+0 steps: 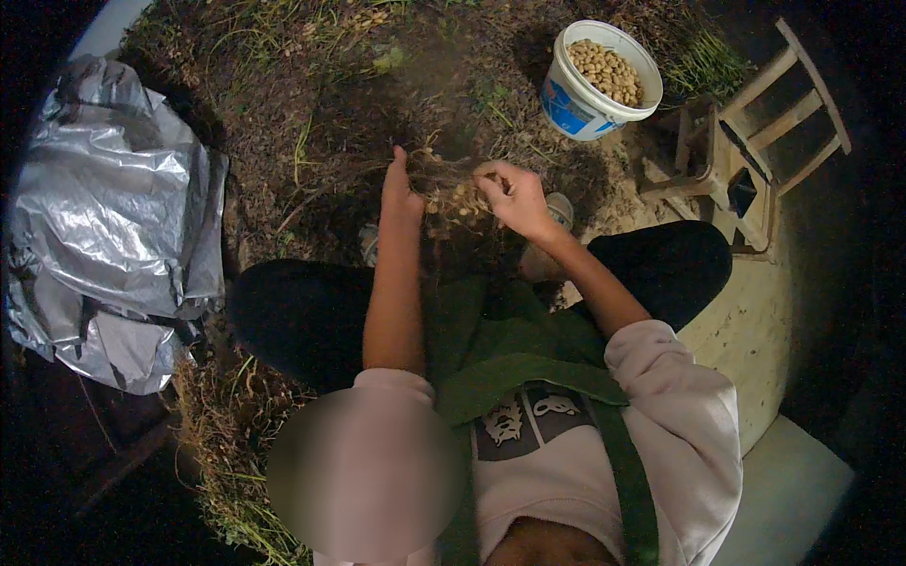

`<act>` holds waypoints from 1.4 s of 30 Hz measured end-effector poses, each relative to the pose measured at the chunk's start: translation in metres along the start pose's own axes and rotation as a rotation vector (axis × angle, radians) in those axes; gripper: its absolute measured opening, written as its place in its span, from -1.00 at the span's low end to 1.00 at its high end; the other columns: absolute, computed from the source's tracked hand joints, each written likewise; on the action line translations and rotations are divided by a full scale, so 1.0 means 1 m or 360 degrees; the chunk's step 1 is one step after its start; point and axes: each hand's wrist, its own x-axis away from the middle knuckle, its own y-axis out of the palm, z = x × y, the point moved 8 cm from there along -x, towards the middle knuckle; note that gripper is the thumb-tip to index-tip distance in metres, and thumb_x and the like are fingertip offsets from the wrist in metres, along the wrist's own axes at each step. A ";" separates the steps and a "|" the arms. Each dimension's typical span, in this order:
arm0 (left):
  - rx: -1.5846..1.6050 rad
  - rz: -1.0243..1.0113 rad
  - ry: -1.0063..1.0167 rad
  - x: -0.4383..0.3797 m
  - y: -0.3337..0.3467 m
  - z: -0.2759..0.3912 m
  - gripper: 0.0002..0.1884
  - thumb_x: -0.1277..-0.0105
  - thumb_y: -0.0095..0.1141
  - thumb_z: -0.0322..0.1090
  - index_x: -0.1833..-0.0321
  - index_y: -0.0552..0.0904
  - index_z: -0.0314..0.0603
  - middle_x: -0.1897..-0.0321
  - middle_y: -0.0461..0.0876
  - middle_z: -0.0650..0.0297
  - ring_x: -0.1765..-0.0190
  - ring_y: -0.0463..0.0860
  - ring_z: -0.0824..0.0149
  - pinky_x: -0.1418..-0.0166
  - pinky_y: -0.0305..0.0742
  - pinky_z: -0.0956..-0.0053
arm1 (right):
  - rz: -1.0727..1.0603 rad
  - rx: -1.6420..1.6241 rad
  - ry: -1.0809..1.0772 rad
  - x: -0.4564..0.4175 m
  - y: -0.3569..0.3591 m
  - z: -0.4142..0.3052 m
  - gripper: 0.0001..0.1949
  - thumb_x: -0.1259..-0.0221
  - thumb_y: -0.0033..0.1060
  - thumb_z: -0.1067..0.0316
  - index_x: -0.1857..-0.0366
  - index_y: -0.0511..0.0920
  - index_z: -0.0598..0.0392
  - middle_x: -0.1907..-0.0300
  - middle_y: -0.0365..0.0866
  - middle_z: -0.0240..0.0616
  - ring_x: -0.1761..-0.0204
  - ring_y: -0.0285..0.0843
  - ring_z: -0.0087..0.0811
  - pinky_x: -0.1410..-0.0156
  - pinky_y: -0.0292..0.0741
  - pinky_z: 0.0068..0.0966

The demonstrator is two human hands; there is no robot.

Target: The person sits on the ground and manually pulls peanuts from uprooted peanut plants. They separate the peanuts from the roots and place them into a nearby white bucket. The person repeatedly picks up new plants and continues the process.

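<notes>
My left hand (402, 185) grips the stems of a bunch of uprooted peanut plants, its thumb pointing up the picture. The roots, with pale peanut pods (463, 198) hanging on them, spread to the right between both hands, above my lap. My right hand (515, 194) is at the right end of the roots, its fingers curled in and touching them; whether a pod is between the fingertips cannot be told. A white plastic bucket (601, 117) with a blue label stands up and to the right of my right hand, holding many loose peanuts (605, 71).
A wooden chair (757, 177) stands at the right. A crumpled silver plastic sheet (106, 198) lies at the left. Peanut plants and dry debris cover the ground ahead (340, 85). Another heap of pulled plants (233, 453) lies at the lower left.
</notes>
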 end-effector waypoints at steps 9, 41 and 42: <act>0.0030 0.0073 0.0054 0.053 0.038 0.007 -0.17 -0.26 -0.10 0.15 -0.38 -0.10 -0.24 -0.36 -0.06 0.05 -0.32 0.16 0.07 -0.26 0.27 0.08 | -0.0143 0.0996 0.0284 -0.003 0.014 0.007 -0.61 -0.02 0.06 -0.03 0.50 0.54 0.16 0.56 0.54 0.04 0.44 0.53 0.04 0.30 0.46 -0.14; -0.0310 0.0581 0.0454 0.060 0.028 0.015 0.05 -0.12 0.09 0.19 -0.35 -0.25 -0.36 -0.36 -0.11 -0.03 -0.35 0.07 0.04 -0.33 0.10 0.14 | -0.0244 -0.1702 0.1362 0.020 0.052 0.092 -0.92 -0.05 0.12 0.43 0.50 0.51 0.18 0.76 0.01 -0.58 0.75 -0.08 -0.69 0.62 -0.10 -0.63; -0.0320 0.0597 0.0433 0.063 0.030 0.017 0.05 -0.12 0.09 0.19 -0.35 -0.26 -0.36 -0.37 -0.12 -0.03 -0.35 0.07 0.03 -0.33 0.08 0.12 | -0.0316 -0.1873 0.1372 0.020 0.053 0.090 -0.94 -0.06 0.09 0.45 0.50 0.49 0.16 0.75 -0.05 -0.59 0.75 -0.12 -0.69 0.62 -0.12 -0.63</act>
